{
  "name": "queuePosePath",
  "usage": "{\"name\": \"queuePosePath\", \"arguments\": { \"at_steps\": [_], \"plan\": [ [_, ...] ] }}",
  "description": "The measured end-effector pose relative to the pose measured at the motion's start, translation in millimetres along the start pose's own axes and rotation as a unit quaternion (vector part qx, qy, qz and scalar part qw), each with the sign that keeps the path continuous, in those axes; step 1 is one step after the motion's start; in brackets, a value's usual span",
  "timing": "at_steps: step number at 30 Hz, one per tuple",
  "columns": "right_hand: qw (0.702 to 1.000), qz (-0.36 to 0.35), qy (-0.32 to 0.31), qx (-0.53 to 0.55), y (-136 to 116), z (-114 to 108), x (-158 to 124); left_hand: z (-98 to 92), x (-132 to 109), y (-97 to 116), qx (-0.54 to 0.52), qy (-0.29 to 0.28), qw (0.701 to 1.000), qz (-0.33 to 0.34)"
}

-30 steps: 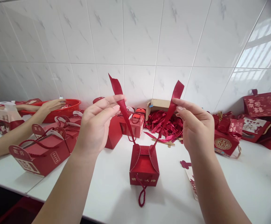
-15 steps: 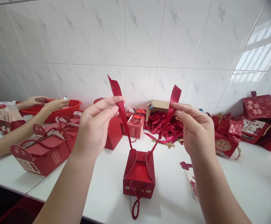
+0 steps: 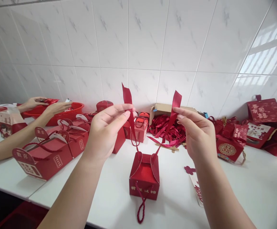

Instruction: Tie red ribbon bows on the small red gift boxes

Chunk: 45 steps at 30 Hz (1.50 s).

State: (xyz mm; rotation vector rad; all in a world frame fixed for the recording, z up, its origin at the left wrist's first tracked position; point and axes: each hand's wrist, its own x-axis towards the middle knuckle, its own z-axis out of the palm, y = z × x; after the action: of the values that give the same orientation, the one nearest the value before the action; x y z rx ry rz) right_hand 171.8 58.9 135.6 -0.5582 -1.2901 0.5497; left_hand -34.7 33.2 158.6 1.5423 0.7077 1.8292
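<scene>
A small red gift box (image 3: 144, 181) with gold lettering and a twisted cord loop (image 3: 141, 211) on its front stands on the white table before me. A dark red ribbon (image 3: 176, 101) runs up in two ends from its folded top flaps. My left hand (image 3: 109, 128) pinches one end between thumb and fingers, above the box to the left. Opposite it, my right hand (image 3: 197, 132) pinches the other end the same way. Both ends stick up past my fingertips, and the stretches down to the box are fairly straight.
Behind the box, a cardboard carton (image 3: 162, 108) spills a heap of red ribbons (image 3: 171, 127). Red boxes (image 3: 54, 152) line the left; more boxes (image 3: 230, 148) crowd the right. A printed card (image 3: 197, 187) lies near my right forearm. Another person's hands (image 3: 57, 108) work over a red basin (image 3: 77, 109).
My hands have come closer together and slightly lower, still pinching the ribbon ends. The box has shifted a little to the right. The other person's hands moved slightly at the basin.
</scene>
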Motion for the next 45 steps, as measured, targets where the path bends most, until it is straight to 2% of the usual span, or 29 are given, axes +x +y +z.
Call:
{"name": "queuePosePath", "arguments": {
  "at_steps": [5, 9, 13, 16, 20, 24, 28, 33, 40, 42, 45],
  "plan": [
    [1.0, 0.022, 0.005, -0.02, 2, 0, 0, 1.7, 1, -4, -0.005, 0.003, 1.0, 0.001],
    [0.999, 0.011, 0.01, -0.05, 2, -1, 3, 5.4, 1, -6, -0.034, 0.004, 0.999, 0.024],
    [0.999, 0.033, -0.001, -0.039, 0, -1, 3, 11.1, -3, -6, -0.062, 0.018, 0.998, 0.02],
    [0.994, 0.092, -0.061, -0.017, -4, 0, 1, 15.6, -9, -8, -0.063, -0.004, 0.998, -0.028],
    [0.967, 0.197, -0.162, 0.013, -9, 7, -4, 22.1, -20, -11, -0.011, -0.056, 0.994, -0.092],
    [0.953, 0.231, -0.196, 0.022, -12, 13, -8, 26.5, -25, -12, 0.053, -0.079, 0.989, -0.114],
    [0.939, 0.251, -0.229, 0.055, -13, 14, -9, 27.7, -24, -11, 0.067, -0.069, 0.986, -0.139],
    [0.922, 0.25, -0.28, 0.097, -12, 13, -11, 27.4, -23, -11, 0.075, -0.051, 0.985, -0.149],
    [0.932, 0.204, -0.285, 0.088, -6, 16, -12, 18.7, -22, -16, 0.042, -0.086, 0.98, -0.173],
    [0.939, 0.168, -0.291, 0.071, -5, 14, -11, 15.2, -21, -17, 0.032, -0.091, 0.979, -0.179],
    [0.953, 0.07, -0.293, -0.004, -4, 11, -8, 11.7, -18, -17, 0.017, -0.076, 0.978, -0.191]
  ]
}}
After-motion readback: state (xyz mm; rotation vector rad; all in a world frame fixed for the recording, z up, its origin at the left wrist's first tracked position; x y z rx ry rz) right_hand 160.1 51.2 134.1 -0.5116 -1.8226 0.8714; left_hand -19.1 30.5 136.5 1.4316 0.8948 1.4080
